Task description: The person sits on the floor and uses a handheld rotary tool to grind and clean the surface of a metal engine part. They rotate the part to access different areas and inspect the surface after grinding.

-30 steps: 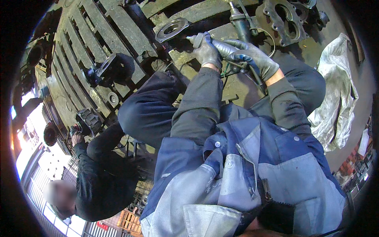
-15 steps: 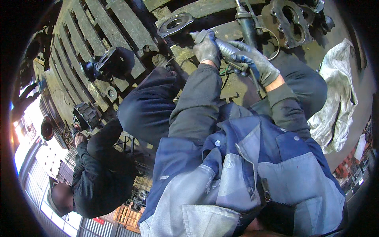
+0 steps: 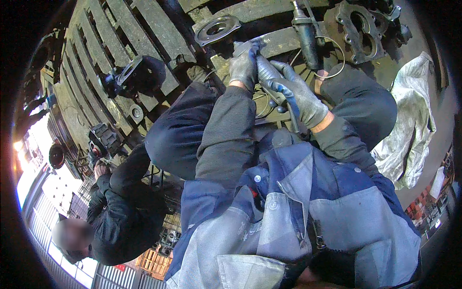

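Both my hands wear grey work gloves. My left hand (image 3: pixel 244 63) is closed around the front end of a grey cylindrical air grinder (image 3: pixel 267 70), hiding its tip. Around the rear of the grinder my right hand (image 3: pixel 306 96) is wrapped, with a hose (image 3: pixel 293 118) running down from beneath it. A round metal flange (image 3: pixel 206 36) with a large central hole lies just beyond my left hand, on the wooden pallet. To the right of the flange, a second cylindrical tool (image 3: pixel 306 43), black with a silver end, lies by a thin looped cable.
Thick metal housing plates (image 3: pixel 344 36) sit at the far right. A crumpled whitish cloth (image 3: pixel 409 120) lies to my right. Slatted pallets (image 3: pixel 108 43) at the left bear a dark flanged casting (image 3: pixel 130 77). Lower left, another person (image 3: pixel 125 212) crouches with a hand at a gearbox-like part (image 3: pixel 107 138).
My hands and the grinder have shifted a little left and toward me. The flange and the second tool appear slightly farther right in the picture.
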Motion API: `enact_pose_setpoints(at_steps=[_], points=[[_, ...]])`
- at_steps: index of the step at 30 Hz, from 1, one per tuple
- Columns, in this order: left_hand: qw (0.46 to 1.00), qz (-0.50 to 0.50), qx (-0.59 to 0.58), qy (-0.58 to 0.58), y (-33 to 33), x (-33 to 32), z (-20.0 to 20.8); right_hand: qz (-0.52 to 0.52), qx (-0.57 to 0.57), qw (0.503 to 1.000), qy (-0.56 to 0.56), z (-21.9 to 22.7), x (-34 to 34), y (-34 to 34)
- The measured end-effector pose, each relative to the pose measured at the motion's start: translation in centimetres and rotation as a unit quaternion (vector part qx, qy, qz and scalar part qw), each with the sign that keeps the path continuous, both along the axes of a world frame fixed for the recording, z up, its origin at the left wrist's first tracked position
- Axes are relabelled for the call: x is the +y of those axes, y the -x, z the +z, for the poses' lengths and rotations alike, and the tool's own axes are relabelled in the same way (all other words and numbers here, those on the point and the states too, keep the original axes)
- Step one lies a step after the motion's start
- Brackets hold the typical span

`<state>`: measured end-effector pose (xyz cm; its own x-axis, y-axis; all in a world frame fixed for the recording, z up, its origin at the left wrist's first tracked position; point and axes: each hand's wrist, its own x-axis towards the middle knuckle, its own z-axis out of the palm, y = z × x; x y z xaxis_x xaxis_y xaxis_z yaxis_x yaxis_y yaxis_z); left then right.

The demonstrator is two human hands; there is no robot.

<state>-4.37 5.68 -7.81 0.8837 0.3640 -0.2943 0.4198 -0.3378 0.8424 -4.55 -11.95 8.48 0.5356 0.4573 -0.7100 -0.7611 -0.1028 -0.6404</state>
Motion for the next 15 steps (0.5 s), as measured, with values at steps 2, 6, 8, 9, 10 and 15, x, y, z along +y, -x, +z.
enact_pose_setpoints(at_steps=[2,6,8,9,10,15], points=[[0.992,-0.069,0.064,-0.089,0.2,0.4,1.1,0.002,0.018,1.0,-0.007,0.1,0.4,0.0],[0.998,-0.023,0.052,0.012,0.5,0.5,2.1,0.003,0.036,0.999,-0.032,0.2,0.3,-0.2],[0.998,-0.042,0.038,-0.016,0.6,0.7,2.0,-0.001,0.046,0.998,-0.045,0.3,0.3,-0.2],[0.998,-0.054,0.029,-0.032,0.6,0.9,1.9,-0.008,0.045,0.998,-0.047,0.3,0.3,-0.2],[0.996,-0.074,0.013,-0.054,0.7,1.1,1.7,-0.014,0.043,0.998,-0.049,0.3,0.4,-0.1],[0.994,-0.084,-0.014,-0.071,0.6,1.5,-0.2,0.006,0.053,0.997,-0.047,0.0,0.5,0.1]])
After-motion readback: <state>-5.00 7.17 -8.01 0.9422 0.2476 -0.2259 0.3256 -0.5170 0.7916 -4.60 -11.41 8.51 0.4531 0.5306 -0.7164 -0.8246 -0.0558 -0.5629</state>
